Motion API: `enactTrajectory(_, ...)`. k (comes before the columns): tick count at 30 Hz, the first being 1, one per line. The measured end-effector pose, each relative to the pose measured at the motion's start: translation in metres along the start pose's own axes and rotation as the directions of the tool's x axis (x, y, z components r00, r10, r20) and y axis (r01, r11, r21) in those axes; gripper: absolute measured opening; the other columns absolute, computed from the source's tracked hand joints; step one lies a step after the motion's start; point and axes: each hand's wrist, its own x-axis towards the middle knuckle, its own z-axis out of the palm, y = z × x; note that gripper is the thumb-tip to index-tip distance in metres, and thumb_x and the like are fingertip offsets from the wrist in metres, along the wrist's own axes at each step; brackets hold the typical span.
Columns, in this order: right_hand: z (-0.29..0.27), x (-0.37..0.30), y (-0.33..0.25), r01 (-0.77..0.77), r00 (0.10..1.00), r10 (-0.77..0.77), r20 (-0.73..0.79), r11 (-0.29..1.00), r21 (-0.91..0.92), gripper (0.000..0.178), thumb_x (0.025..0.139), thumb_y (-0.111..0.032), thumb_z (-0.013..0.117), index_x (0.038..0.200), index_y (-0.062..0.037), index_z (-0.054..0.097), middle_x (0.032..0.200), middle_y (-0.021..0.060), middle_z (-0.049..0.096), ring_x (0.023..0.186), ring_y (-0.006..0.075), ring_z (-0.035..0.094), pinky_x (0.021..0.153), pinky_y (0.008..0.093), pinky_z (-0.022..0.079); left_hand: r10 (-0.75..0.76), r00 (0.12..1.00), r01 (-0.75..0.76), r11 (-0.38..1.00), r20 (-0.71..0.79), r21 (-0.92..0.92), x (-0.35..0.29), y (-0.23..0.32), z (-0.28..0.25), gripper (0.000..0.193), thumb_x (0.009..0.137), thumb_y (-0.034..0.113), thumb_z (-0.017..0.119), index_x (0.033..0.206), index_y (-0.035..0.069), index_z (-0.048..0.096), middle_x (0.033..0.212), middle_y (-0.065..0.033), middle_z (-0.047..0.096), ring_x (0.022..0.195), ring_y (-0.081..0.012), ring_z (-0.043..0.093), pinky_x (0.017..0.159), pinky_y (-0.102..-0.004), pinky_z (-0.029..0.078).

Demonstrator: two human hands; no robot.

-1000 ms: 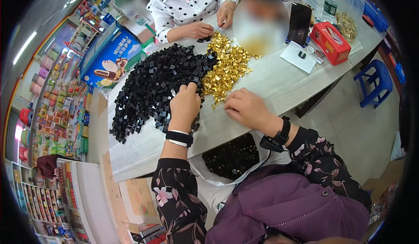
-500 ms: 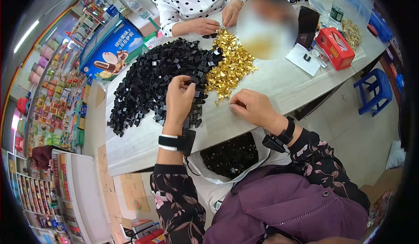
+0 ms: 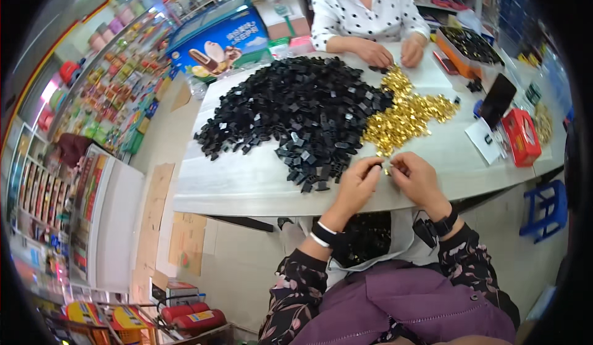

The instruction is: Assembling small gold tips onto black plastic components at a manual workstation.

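My left hand (image 3: 357, 189) pinches a small black plastic piece (image 3: 377, 165) between thumb and fingertips. Close beside it, my right hand (image 3: 417, 178) has its fingers pressed together; whatever they may hold is too small to make out. Both hands are over the table's near side, just below a heap of shiny gold pieces (image 3: 404, 121). A small gold bit (image 3: 387, 172) shows between the two hands. To the left spreads a large pile of black plastic pieces (image 3: 309, 107). Under the table edge, a white bag (image 3: 400, 237) with dark pieces inside lies at my lap.
Across the pale table (image 3: 241, 187) a person in a dotted shirt (image 3: 364, 11) handles small pieces. At right are an orange box of black pieces (image 3: 466, 61), a phone (image 3: 498, 100), white paper (image 3: 483, 141) and a red box (image 3: 521, 137). A blue stool (image 3: 543, 210) stands beyond.
My left hand has left the black pile with a black piece and come beside my right hand. The view has shifted, so the table appears further left and the orange box shows.
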Motion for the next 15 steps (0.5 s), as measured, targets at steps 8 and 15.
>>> enactTrajectory(8,0.0,0.0,0.003,0.043,0.999,-0.043,-0.001,0.997,0.069,0.013,0.078,-0.01,0.066,0.09,-0.0061,0.066,0.077,0.0074,0.06,0.065,0.0197,0.06,0.058,0.0285,0.047,0.102,0.994,-0.104,0.994,-0.043,-0.024,-0.001,-0.015,0.004,0.024,0.093,0.015,0.052,0.114,0.005,0.058,0.077,0.0028,0.054,0.062,-0.004,0.051,0.053,-0.0183,0.043)
enactTrajectory(15,-0.006,0.001,0.011,0.096,0.993,-0.092,-0.07,0.994,0.045,0.013,0.079,-0.009,0.066,0.091,-0.0034,0.066,0.077,0.0078,0.06,0.066,0.0165,0.06,0.06,0.0255,0.047,0.078,0.997,-0.079,0.993,-0.017,-0.085,0.001,-0.013,0.009,0.024,0.092,0.012,0.053,0.114,0.006,0.058,0.078,0.0022,0.055,0.063,-0.0043,0.053,0.053,-0.0188,0.043)
